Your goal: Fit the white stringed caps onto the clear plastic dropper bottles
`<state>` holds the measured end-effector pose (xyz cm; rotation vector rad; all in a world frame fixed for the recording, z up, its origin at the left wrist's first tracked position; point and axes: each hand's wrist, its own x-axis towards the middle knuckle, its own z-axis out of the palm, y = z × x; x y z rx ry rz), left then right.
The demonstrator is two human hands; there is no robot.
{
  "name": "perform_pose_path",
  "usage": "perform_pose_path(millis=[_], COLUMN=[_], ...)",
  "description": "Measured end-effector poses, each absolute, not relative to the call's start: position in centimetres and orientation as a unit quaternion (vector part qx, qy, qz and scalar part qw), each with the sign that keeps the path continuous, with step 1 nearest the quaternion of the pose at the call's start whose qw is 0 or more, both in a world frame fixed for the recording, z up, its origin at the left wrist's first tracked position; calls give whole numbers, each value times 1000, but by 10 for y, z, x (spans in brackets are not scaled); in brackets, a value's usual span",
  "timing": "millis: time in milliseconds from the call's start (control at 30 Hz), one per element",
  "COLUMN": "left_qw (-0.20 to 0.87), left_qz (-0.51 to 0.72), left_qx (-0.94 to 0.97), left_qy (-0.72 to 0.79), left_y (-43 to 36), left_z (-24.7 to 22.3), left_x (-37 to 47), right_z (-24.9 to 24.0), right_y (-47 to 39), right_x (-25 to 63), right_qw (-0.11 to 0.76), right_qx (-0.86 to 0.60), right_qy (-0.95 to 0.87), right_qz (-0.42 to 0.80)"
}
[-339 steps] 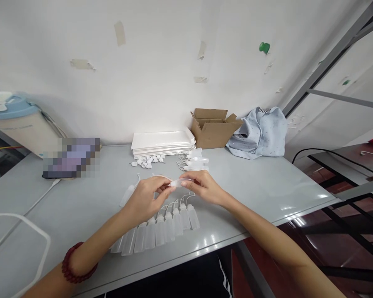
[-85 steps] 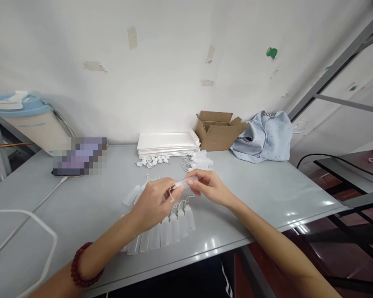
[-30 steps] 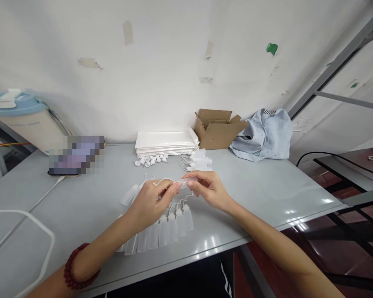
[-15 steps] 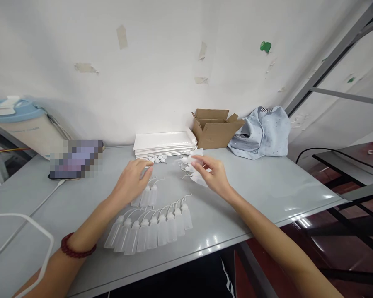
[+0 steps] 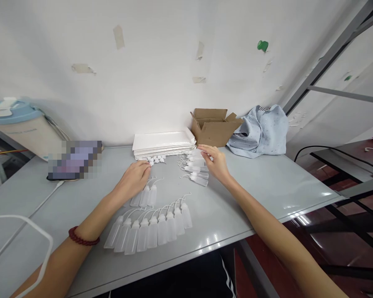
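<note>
My left hand [image 5: 136,177] reaches to the near edge of a cluster of small white caps [image 5: 159,159], its fingertips closed on one of them. My right hand [image 5: 216,163] has its thumb and fingers apart over a loose group of translucent squeeze bottles [image 5: 199,181] with thin curved white tubes; its fingertips touch or hover by the farthest bottle, and I cannot tell which. Closer to me, a fanned row of several similar bottles [image 5: 153,232] lies on the table. A shorter row of bottles [image 5: 145,196] lies beside my left wrist, partly covered by that hand.
Behind the caps lies a stack of white flat packs [image 5: 163,140]. An open cardboard box [image 5: 216,131] and a light blue cloth [image 5: 264,132] stand at the back right. At left are a phone [image 5: 76,160] with a white cable and a blue-lidded container [image 5: 21,128].
My right hand has put down the bottle it held among the others and its fingers have spread. My left fingertips have closed in at the caps.
</note>
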<state>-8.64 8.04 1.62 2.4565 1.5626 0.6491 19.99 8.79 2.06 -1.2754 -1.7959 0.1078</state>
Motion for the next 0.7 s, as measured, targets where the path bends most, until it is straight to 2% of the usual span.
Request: perform_pose_path(millis=[233, 367, 433, 500, 600, 633, 700], left_qw=[83, 80, 76, 69, 64, 64, 70], left_qz=[220, 237, 251, 268, 314, 329, 344], left_qx=[812, 799, 789, 778, 765, 763, 762], left_qy=[534, 547, 556, 564, 559, 553, 545], left_y=[81, 84, 84, 81, 74, 72, 68], left_z=[16, 14, 16, 21, 29, 31, 34], left_x=[-88, -90, -90, -90, -87, -86, -83], right_z=[23, 38, 50, 61, 69, 69, 66], right_y=[89, 73, 60, 45, 25, 20, 12], right_x=[208, 203, 197, 190, 178, 174, 165], right_qw=[425, 447, 438, 365, 124, 66, 30], right_qx=[-564, -559, -552, -530, -407, -364, -319], right_qy=[-708, -698, -707, -743, -818, -827, -851], right_qz=[27, 8, 57, 186, 388, 423, 417])
